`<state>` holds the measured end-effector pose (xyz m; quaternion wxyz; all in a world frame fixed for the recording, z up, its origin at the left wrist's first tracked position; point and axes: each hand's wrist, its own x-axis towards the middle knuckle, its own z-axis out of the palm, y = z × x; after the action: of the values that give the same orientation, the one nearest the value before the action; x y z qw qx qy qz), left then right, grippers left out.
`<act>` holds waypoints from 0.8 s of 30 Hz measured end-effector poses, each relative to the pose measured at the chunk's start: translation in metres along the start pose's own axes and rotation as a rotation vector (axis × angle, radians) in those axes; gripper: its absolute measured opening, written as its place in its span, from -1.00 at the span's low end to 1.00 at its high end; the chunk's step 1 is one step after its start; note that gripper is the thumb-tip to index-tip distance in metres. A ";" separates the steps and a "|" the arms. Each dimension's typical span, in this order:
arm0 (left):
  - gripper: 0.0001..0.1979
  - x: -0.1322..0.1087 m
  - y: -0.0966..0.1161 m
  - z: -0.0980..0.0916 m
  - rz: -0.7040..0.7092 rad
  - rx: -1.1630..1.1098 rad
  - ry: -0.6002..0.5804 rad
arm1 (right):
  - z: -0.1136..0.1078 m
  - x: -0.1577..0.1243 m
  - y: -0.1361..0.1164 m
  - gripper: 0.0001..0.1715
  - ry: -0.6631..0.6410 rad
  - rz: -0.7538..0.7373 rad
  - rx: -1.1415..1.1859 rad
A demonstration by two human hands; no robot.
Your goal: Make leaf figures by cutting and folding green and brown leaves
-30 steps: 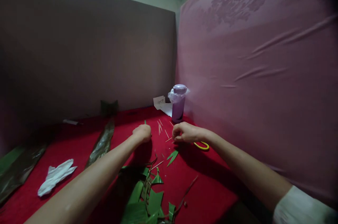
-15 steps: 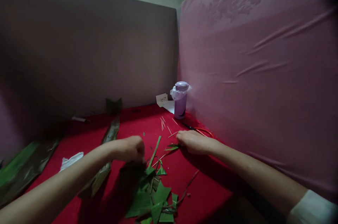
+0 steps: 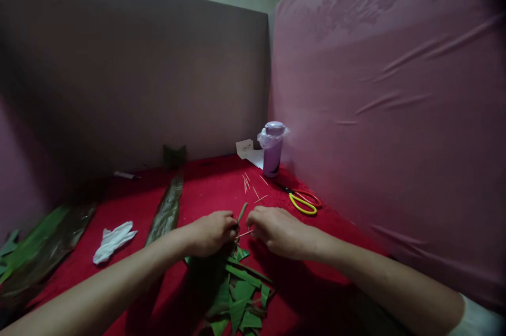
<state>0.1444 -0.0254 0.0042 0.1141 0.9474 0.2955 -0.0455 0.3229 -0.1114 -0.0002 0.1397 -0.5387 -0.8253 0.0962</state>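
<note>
My left hand (image 3: pixel 215 233) is closed in a pinch over the upper end of a pile of cut green leaf pieces (image 3: pixel 242 294). What its fingers hold is hidden. Close by on the right, my right hand (image 3: pixel 276 231) has its fingers curled together, their contents also out of sight. A narrow green leaf strip (image 3: pixel 242 212) sticks up between the two hands, near the left fingertips. Below it a thin wooden stick (image 3: pixel 244 234) spans the gap, one end close to the right fingers.
Several toothpicks (image 3: pixel 246 183) lie ahead on the red cloth (image 3: pixel 209 183). Scissors (image 3: pixel 302 204) with red and yellow handles rest at right, behind them a purple tumbler (image 3: pixel 272 159) and paper (image 3: pixel 245 147). Leftward are a white cloth (image 3: pixel 114 241), a long leaf strip (image 3: pixel 168 209) and larger leaves (image 3: pixel 43 246).
My hands have come closer together, the left moving right and the right moving left and down. Green leaf bits seen at the right fingertips are now out of sight. The scissors' yellow handle is uncovered.
</note>
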 end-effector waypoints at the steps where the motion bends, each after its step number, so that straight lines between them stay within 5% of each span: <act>1: -0.70 -0.011 0.006 0.001 0.017 -0.012 -0.019 | -0.003 -0.005 0.007 -0.81 -0.006 0.028 -0.004; 4: -0.49 -0.041 0.022 0.004 0.044 -0.073 -0.047 | -0.009 -0.025 0.019 -0.74 -0.064 0.052 -0.001; 9: -0.04 -0.065 0.044 0.020 -0.050 -0.102 -0.015 | -0.004 -0.055 0.015 -0.27 -0.163 0.051 0.003; 14: -0.08 -0.068 0.048 0.047 -0.093 -0.094 0.175 | 0.009 -0.056 0.011 -0.26 -0.067 0.035 0.108; 20: -0.25 -0.073 0.039 0.060 -0.048 -0.070 0.257 | 0.009 -0.024 0.010 -0.74 0.059 -0.013 -0.003; 24: -0.27 -0.074 0.041 0.059 -0.049 -0.056 0.263 | 0.024 0.007 0.007 -0.86 0.013 -0.039 -0.108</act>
<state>0.1056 -0.1133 -0.0342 0.0997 0.9341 0.3322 0.0844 0.3178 -0.1022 -0.0238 0.1176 -0.5300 -0.8386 0.0455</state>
